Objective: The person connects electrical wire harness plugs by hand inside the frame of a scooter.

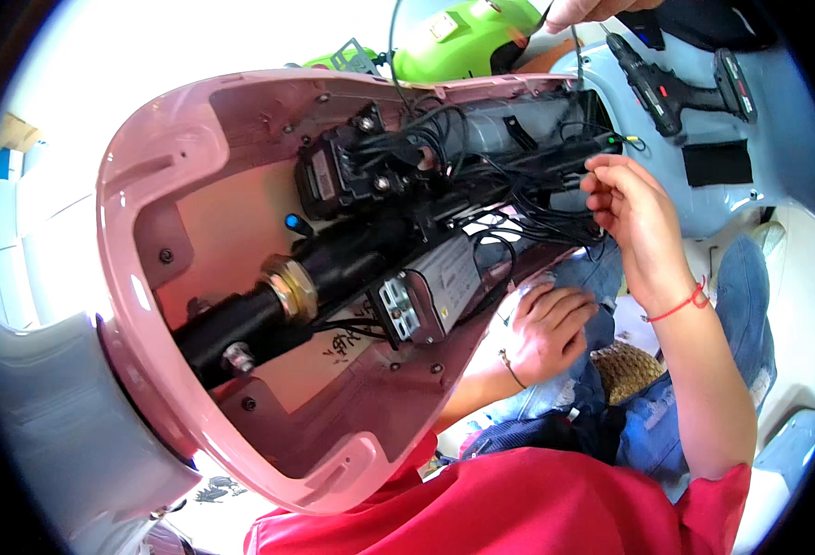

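A pink vehicle body shell [125, 222] lies hollow side up in front of me, with a black metal tube [361, 240] and a brass-coloured nut [292, 287] inside. My right hand [634, 208] is beside a bundle of black cables [546, 217] at the shell's right end. Its fingers are curled together, and what they pinch is hidden. Lower down, my left hand [555, 328] rests loosely over the jeans by the near edge, fingers bent and apart, holding nothing visible. A silver box [444, 287] with a connector sits inside the shell near it.
At the top edge another person's hand [592, 11] is near a thin cable. A black cordless drill [671, 88] lies on a pale blue body panel [712, 194] at the right. Beyond the shell is a green body part [467, 42]. A black block-shaped unit [333, 171] is mounted inside.
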### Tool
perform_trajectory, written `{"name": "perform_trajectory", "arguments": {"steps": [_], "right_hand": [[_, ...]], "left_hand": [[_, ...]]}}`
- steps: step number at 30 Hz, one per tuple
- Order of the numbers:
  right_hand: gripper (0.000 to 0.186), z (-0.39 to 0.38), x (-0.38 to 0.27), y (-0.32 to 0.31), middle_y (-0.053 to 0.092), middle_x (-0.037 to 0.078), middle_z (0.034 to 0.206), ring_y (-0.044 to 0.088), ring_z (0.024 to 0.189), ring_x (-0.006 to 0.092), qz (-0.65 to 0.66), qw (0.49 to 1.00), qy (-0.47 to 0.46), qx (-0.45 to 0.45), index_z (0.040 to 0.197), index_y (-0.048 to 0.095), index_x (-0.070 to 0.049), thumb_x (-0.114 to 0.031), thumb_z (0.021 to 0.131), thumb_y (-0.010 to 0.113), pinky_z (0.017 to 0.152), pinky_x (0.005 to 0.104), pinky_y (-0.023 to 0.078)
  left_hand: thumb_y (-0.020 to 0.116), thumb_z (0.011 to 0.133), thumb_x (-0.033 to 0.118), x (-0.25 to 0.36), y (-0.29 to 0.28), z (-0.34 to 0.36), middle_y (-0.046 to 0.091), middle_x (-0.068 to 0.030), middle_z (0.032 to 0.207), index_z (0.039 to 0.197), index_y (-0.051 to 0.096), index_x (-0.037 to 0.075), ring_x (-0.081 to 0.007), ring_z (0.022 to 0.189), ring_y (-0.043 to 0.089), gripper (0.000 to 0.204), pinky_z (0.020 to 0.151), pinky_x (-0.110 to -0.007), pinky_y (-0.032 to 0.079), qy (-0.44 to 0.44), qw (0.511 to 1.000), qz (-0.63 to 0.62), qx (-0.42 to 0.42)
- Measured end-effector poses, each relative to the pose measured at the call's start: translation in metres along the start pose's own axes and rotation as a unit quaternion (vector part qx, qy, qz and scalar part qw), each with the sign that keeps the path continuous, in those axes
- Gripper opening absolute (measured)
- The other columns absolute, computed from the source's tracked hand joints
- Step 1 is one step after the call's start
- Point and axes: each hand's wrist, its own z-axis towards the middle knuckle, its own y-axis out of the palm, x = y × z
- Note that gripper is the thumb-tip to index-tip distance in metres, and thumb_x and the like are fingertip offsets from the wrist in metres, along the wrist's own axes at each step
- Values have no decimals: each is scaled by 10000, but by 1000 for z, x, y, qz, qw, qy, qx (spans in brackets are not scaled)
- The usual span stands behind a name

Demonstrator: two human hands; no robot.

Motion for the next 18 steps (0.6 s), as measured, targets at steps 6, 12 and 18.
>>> {"name": "perform_trajectory", "arguments": {"steps": [6, 12, 18], "right_hand": [[193, -3, 0, 6, 674, 17, 910, 587, 804, 79, -33, 999, -2, -7, 1047, 643, -73, -185, 919, 552, 736, 228, 423], [205, -4, 3, 13, 679, 60, 956, 603, 848, 100, -61, 996, -23, -68, 1096, 617, -4, -112, 931, 559, 787, 242, 461], [221, -17, 2, 46, 656, 49, 932, 620, 853, 101, -104, 963, -142, -205, 1096, 617, 10, -64, 891, 653, 772, 242, 490]], "left_hand": [[655, 724, 94, 2, 2, -1, 678, -43, 1159, 1056, 695, 98, -212, 1121, 609, 334, 1013, -410, 412, 5, 1000, 1, 1], [657, 723, 93, 2, 3, -1, 681, -46, 1145, 1051, 702, 109, -212, 1108, 613, 332, 1012, -410, 410, 4, 1000, 1, 6], [697, 721, 171, -5, 8, -14, 663, -71, 1176, 1060, 686, 99, -243, 1163, 586, 346, 1047, -453, 389, -1, 1000, -20, -1]]}}
